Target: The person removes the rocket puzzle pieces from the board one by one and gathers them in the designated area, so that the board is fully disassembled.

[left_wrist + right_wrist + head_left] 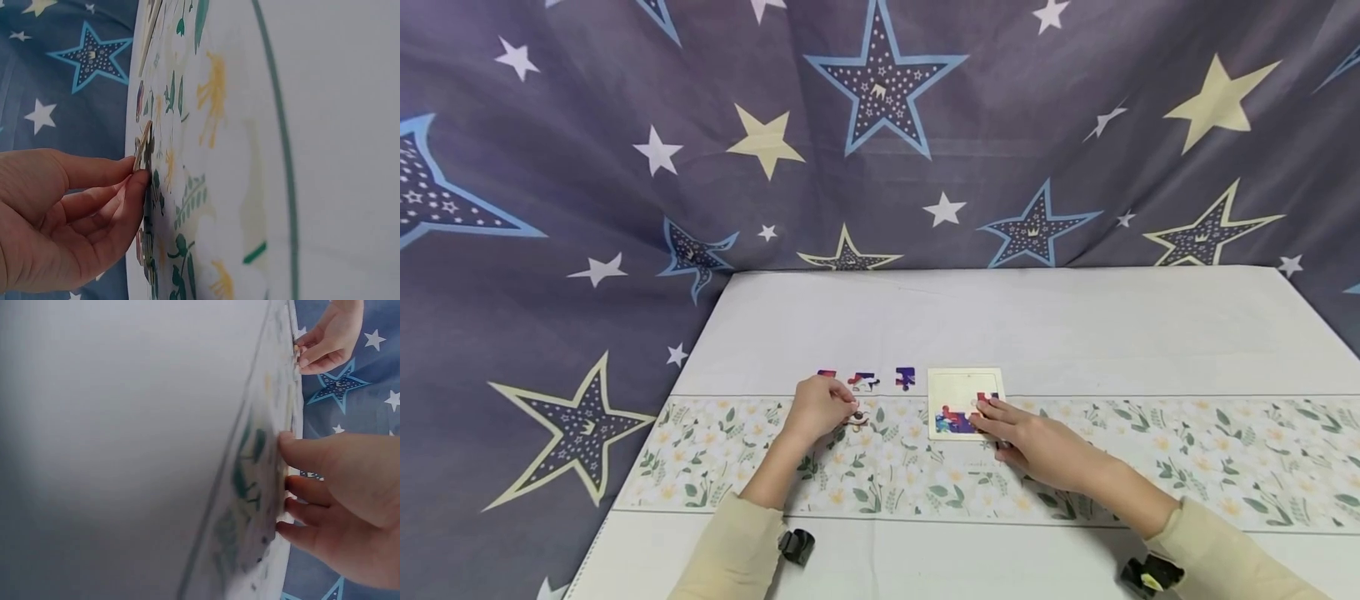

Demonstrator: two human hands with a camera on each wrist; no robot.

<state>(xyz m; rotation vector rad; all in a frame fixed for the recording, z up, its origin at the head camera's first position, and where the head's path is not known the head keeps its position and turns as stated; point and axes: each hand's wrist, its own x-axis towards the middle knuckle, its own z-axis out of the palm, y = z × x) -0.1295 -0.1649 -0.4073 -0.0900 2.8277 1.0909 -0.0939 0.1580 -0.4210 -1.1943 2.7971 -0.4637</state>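
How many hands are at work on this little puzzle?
2: the left hand, pinching a thin flat piece near some loose puzzle pieces, and the right hand, its fingers at the right side of the puzzle tray. Neither is hidden.

Behind the left hand (822, 407) and right hand (1037, 442) sit beige sleeves (732, 542) and black wrist devices (797, 547), the right one marked yellow.

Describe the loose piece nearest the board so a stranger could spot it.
On the table, find the pale board the right hand touches. Left of its upper part lies the piece. It is mostly dark purple, unlike its left neighbour, which shows white.
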